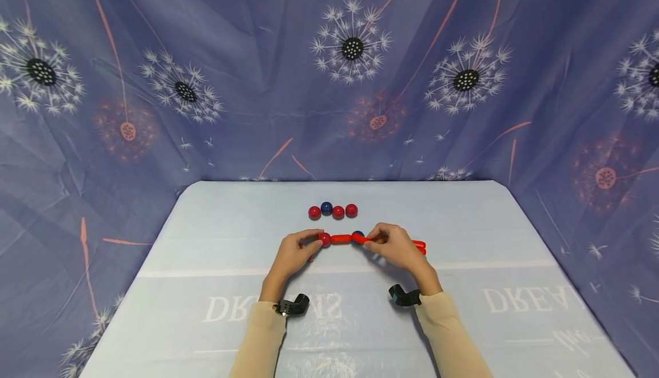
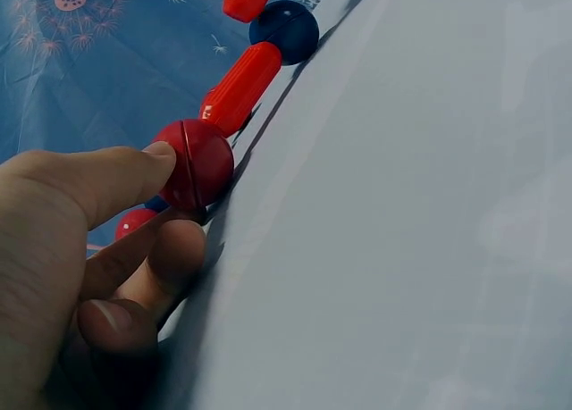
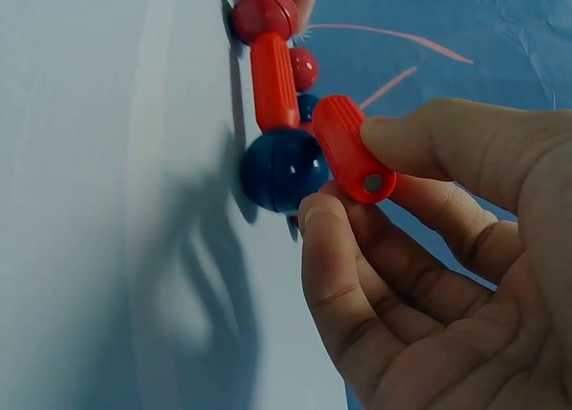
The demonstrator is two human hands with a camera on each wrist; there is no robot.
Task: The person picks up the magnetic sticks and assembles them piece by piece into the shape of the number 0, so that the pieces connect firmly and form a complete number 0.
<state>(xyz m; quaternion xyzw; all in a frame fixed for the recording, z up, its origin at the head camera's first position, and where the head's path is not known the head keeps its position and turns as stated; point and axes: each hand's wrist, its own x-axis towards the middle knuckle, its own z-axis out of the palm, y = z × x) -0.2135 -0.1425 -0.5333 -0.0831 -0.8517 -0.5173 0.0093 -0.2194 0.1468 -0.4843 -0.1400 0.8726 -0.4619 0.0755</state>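
Left hand (image 1: 294, 254) pinches a red ball (image 1: 324, 239) at one end of a short chain lying on the table; thumb and curled fingers close round it, thumb tip pressed to the ball's seam in the left wrist view. Right hand (image 1: 399, 246) grips a red rod (image 3: 352, 147) between thumb and fingers, its rounded end touching a blue ball (image 3: 283, 170); a small metal disc shows in the rod's flat end. Backdrop (image 1: 329, 69): purple-blue cloth printed with white dandelion heads and pink stems, creased, draped behind and to both sides. Table (image 1: 206, 241): pale blue glossy sheet with faint white lettering near the front edge. Chain, near the table's middle: red ball, a second red rod (image 1: 340, 239), blue ball, held rod, all smooth moulded plastic; rods are cylinders with rounded ends. More red rods (image 1: 421, 245) show just beyond the right hand. Behind the chain, apart from it, is a row of four loose balls (image 1: 332, 211), three red and one blue, touching side by side. Both wrists carry black camera mounts (image 1: 405, 297) over beige sleeves.
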